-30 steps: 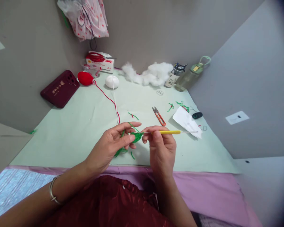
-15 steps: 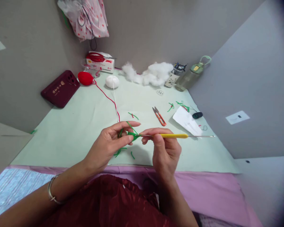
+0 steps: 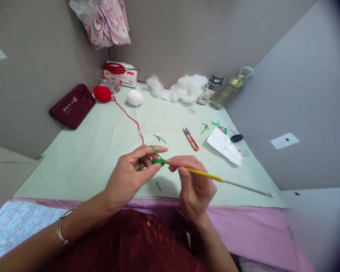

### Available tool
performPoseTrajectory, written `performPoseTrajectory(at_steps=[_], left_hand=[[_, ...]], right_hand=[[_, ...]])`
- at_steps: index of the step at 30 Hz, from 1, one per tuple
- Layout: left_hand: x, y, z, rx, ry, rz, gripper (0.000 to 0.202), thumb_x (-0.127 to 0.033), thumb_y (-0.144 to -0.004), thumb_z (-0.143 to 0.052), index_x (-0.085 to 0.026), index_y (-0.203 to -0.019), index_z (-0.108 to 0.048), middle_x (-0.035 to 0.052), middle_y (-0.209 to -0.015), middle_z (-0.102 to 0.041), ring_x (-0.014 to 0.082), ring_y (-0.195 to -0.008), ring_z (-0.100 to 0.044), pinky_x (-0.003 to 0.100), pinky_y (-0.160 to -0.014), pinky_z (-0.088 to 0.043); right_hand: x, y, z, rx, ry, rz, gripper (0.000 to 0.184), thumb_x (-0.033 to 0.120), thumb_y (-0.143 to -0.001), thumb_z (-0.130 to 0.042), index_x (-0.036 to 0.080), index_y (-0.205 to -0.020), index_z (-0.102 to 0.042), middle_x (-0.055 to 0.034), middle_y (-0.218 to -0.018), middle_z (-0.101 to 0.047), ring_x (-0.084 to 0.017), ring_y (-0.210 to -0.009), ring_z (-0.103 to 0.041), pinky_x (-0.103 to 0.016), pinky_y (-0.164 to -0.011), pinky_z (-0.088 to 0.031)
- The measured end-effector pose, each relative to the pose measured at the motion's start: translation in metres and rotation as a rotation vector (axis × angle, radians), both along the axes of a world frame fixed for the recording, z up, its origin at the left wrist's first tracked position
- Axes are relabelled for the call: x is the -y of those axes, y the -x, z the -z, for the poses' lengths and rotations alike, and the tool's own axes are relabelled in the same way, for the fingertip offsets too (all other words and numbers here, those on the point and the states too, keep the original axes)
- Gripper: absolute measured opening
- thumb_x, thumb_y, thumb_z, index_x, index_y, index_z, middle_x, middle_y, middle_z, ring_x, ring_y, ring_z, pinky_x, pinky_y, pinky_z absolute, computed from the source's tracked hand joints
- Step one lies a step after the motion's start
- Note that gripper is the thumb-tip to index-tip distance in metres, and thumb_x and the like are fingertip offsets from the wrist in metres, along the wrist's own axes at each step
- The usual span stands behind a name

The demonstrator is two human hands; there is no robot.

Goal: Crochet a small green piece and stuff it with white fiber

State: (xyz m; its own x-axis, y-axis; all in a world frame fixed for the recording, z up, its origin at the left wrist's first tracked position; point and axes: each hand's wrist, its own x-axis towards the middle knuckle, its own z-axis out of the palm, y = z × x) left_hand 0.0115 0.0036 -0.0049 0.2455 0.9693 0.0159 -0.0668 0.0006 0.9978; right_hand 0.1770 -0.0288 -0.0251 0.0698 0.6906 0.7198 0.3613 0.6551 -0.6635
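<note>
My left hand pinches a small green crochet piece between thumb and fingers. A strand of green yarn runs from its raised index finger down to the piece. My right hand is closed around a crochet hook with a yellow handle. The hook's near tip meets the green piece, and its long metal end slants down to the right. Past my left hand, a red strand and a white strand lead back to a red yarn ball and a white yarn ball.
Orange thread snips lie beyond my hands, left of a white paper. Green yarn scraps are scattered around. At the back are white stuffing, a pen cup and a bottle. A maroon phone leans at left.
The hook has tilted, its far end swinging downward and to the right. My right hand has turned with it. The green piece has shifted slightly in my left fingers.
</note>
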Motion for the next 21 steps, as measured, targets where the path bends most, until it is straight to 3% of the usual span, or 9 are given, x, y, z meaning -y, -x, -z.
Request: performPoseTrajectory(at_steps=[2,5,7,10,12,15,18,21], left_hand=[[0.002,-0.002,-0.001,-0.037,-0.068,-0.045,0.022,-0.017,-0.083,-0.077,-0.024,-0.103,-0.083,-0.0002,-0.086,-0.065,0.0128,-0.074,-0.054,0.026,-0.070,-0.045],[0.005,-0.004,-0.001,-0.009,-0.056,-0.056,0.034,-0.015,-0.082,-0.078,-0.024,-0.115,-0.081,-0.0009,-0.083,-0.065,0.0131,-0.076,-0.058,0.025,-0.073,-0.048],[0.005,-0.004,0.000,0.066,0.027,-0.046,0.048,-0.016,-0.080,-0.081,-0.024,-0.127,-0.076,-0.0016,-0.082,-0.065,0.0125,-0.075,-0.058,0.024,-0.071,-0.049],[0.002,-0.003,0.002,0.244,0.224,0.043,0.058,-0.020,-0.077,-0.086,-0.024,-0.134,-0.073,-0.0031,-0.082,-0.062,0.0068,-0.059,-0.049,0.020,-0.055,-0.044],[-0.002,-0.001,0.003,0.364,0.374,0.149,0.053,-0.023,-0.080,-0.086,-0.022,-0.131,-0.074,-0.0061,-0.073,-0.056,0.0021,-0.047,-0.033,0.018,-0.047,-0.038],[-0.007,0.002,0.004,0.459,0.466,0.213,0.041,-0.022,-0.084,-0.084,-0.021,-0.124,-0.077,-0.0073,-0.072,-0.053,-0.0014,-0.045,-0.021,0.015,-0.045,-0.036],[-0.007,0.002,0.003,0.442,0.400,0.200,0.039,-0.021,-0.083,-0.084,-0.025,-0.121,-0.079,-0.0042,-0.086,-0.058,-0.0016,-0.047,-0.033,0.015,-0.045,-0.039],[-0.002,-0.001,0.004,0.361,0.325,0.179,0.037,-0.025,-0.083,-0.084,-0.028,-0.120,-0.079,-0.0031,-0.091,-0.059,0.0027,-0.055,-0.052,0.017,-0.049,-0.045]], right_hand=[[0.002,0.001,0.002,0.107,-0.052,0.044,0.025,0.008,-0.099,-0.056,0.024,-0.111,-0.071,-0.0055,-0.097,-0.077,-0.019,-0.088,-0.073,-0.036,-0.076,-0.061],[0.003,0.002,0.009,0.187,-0.123,0.092,0.027,0.010,-0.099,-0.058,0.026,-0.116,-0.071,-0.0062,-0.099,-0.078,-0.020,-0.088,-0.074,-0.035,-0.072,-0.062],[0.003,0.004,0.015,0.269,-0.188,0.148,0.031,0.011,-0.097,-0.061,0.028,-0.121,-0.071,-0.0063,-0.103,-0.078,-0.020,-0.090,-0.075,-0.035,-0.072,-0.063],[0.003,0.006,0.020,0.414,-0.262,0.261,0.038,0.009,-0.093,-0.068,0.031,-0.123,-0.073,-0.0064,-0.110,-0.077,-0.022,-0.099,-0.074,-0.036,-0.076,-0.064],[0.003,0.006,0.019,0.328,-0.218,0.255,0.034,0.009,-0.095,-0.066,0.031,-0.120,-0.075,-0.0061,-0.108,-0.077,-0.022,-0.097,-0.074,-0.037,-0.076,-0.063],[-0.001,0.005,0.010,-0.043,-0.052,0.142,0.024,0.014,-0.101,-0.058,0.027,-0.108,-0.076,-0.0042,-0.092,-0.075,-0.018,-0.080,-0.070,-0.036,-0.068,-0.060],[-0.006,0.004,0.004,-0.270,0.056,0.004,0.020,0.019,-0.102,-0.058,0.025,-0.099,-0.076,-0.0027,-0.085,-0.074,-0.016,-0.073,-0.067,-0.033,-0.064,-0.057],[-0.009,0.005,0.003,-0.239,0.107,-0.038,0.017,0.019,-0.100,-0.062,0.026,-0.099,-0.078,-0.0032,-0.092,-0.077,-0.018,-0.085,-0.071,-0.035,-0.073,-0.059]])
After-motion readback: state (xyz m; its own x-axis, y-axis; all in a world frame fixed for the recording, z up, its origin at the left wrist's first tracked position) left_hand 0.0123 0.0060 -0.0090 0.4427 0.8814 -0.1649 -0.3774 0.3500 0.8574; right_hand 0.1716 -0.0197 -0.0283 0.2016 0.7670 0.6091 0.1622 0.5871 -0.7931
